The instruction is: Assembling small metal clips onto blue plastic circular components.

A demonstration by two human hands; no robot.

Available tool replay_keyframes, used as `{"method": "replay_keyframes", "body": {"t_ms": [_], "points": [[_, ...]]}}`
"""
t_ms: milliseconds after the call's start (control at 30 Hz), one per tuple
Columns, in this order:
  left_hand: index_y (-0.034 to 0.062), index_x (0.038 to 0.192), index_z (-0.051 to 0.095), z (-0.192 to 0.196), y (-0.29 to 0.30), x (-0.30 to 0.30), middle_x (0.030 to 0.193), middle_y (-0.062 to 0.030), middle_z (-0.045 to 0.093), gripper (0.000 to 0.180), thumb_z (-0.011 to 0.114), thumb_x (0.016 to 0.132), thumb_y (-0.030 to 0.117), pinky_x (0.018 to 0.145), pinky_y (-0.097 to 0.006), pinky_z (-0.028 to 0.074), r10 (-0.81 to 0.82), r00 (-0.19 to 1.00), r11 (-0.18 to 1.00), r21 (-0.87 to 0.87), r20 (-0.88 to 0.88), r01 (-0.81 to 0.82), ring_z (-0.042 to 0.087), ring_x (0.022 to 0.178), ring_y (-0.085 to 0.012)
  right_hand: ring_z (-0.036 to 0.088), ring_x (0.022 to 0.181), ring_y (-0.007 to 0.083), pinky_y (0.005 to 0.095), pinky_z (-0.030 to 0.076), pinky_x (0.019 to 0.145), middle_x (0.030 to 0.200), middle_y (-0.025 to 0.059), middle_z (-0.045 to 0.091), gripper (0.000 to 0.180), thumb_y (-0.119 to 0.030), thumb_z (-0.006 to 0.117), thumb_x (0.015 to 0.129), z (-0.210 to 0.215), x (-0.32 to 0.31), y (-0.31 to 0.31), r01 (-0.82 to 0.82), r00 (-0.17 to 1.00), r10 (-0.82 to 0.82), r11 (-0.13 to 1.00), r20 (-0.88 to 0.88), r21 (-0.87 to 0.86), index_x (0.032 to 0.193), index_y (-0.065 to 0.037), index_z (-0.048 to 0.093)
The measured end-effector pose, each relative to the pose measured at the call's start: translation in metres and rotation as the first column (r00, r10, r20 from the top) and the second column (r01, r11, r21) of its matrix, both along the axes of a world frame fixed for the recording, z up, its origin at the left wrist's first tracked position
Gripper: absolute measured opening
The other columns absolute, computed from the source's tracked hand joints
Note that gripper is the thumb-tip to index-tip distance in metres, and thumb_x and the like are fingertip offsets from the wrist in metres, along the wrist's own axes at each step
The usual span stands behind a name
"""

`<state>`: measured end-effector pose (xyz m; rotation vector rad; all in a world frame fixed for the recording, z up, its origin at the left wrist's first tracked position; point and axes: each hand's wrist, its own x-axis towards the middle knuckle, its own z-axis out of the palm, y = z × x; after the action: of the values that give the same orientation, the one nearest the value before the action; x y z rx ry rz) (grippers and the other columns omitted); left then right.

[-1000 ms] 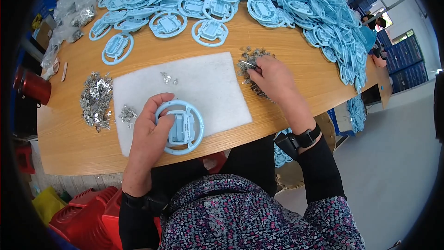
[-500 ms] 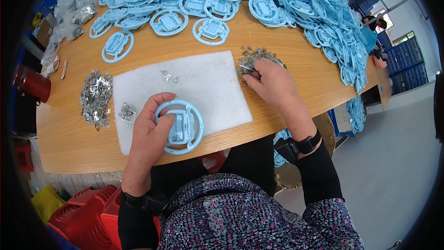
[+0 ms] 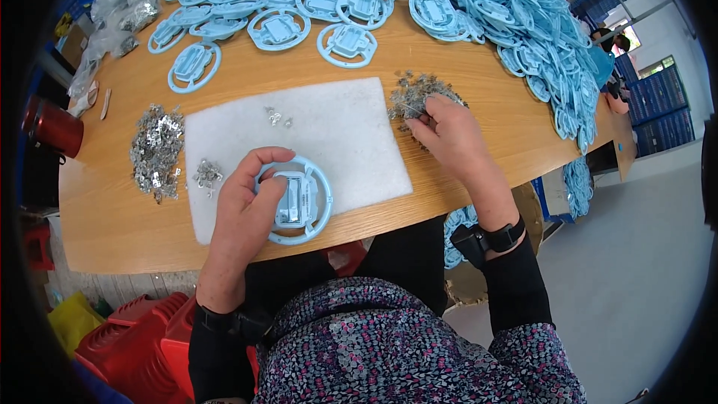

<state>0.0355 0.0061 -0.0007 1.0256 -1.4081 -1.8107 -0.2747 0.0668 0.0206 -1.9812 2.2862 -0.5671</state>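
My left hand [image 3: 250, 194] is closed on the rim of a light blue plastic toy steering wheel [image 3: 327, 206], thumb over its rectangular middle recess. The wheel is at the near edge of a white foam-like mat [image 3: 351, 135]. Over a pile of small metal pieces [image 3: 407, 97] to the mat's right, my right hand [image 3: 452, 131] pinches a thin silvery tool [image 3: 413, 108]; its exact kind is too small to make out. A few metal bits [image 3: 274, 115] lie on the mat, with a small cluster [image 3: 207, 173] near its left edge.
A larger heap of shiny metal clips [image 3: 157, 151] sits left of the mat. Many blue steering wheels [image 3: 351, 4] are piled across the table's far side and right. A dark red cup [image 3: 54, 126] and plastic bags [image 3: 123, 0] stand left. Red stools [image 3: 131, 337] are below; another person [image 3: 613, 41] is far right.
My right hand has shifted slightly right and nearer, still over the metal pile with the thin tool. My left hand keeps its hold on the wheel; the whole view has moved slightly.
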Motion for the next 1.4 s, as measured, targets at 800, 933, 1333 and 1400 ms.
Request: {"method": "replay_keyframes", "body": {"t_ms": [800,933,1333,1400], "points": [[0.0024,0.103,0.067,-0.002,0.002,-0.002,0.084,0.0028,0.061,0.019,0.063,0.100,0.021,0.070,-0.022,0.045,-0.035,0.999,0.996,-0.077,0.039,0.038,0.053,0.079,-0.0036,0.061,0.070,0.0346,0.0428,0.048,0.060,0.080,0.0110,0.058,0.022,-0.013,0.074,0.081,0.024,0.110,-0.013,-0.371,0.872,0.401,0.915,0.282,-0.155,0.074,-0.002,0.056],[0.0029,0.103,0.067,-0.007,0.002,0.002,0.080,0.0027,0.059,0.019,0.063,0.100,0.021,0.067,-0.022,0.044,-0.038,0.995,0.983,-0.178,0.096,0.054,0.051,0.077,-0.0036,0.062,0.070,0.0343,0.0408,0.048,0.060,0.079,0.0119,0.060,0.023,-0.013,0.075,0.081,0.021,0.115,-0.015,-0.377,0.859,0.394,0.919,0.326,-0.117,0.075,-0.001,0.056],[0.0034,0.102,0.067,-0.006,-0.002,0.003,0.081,0.0030,0.060,0.020,0.064,0.099,0.023,0.068,-0.021,0.044,-0.030,0.999,0.991,-0.126,0.038,0.035,0.052,0.078,-0.0030,0.046,0.068,0.0042,0.0250,0.042,0.059,0.073,-0.0023,0.058,0.020,-0.016,0.072,0.090,0.004,0.120,-0.018,-0.218,0.534,0.050,0.973,0.844,0.080,0.092,0.002,0.066],[0.0034,0.103,0.067,-0.004,-0.001,0.002,0.081,0.0027,0.061,0.020,0.065,0.099,0.023,0.069,-0.021,0.044,-0.043,0.997,0.989,-0.137,0.070,0.052,0.053,0.079,-0.0027,0.046,0.068,0.0038,0.0243,0.042,0.059,0.073,-0.0032,0.058,0.019,-0.016,0.072,0.090,0.003,0.119,-0.018,-0.220,0.551,0.031,0.969,0.834,0.109,0.091,0.002,0.066]]}}
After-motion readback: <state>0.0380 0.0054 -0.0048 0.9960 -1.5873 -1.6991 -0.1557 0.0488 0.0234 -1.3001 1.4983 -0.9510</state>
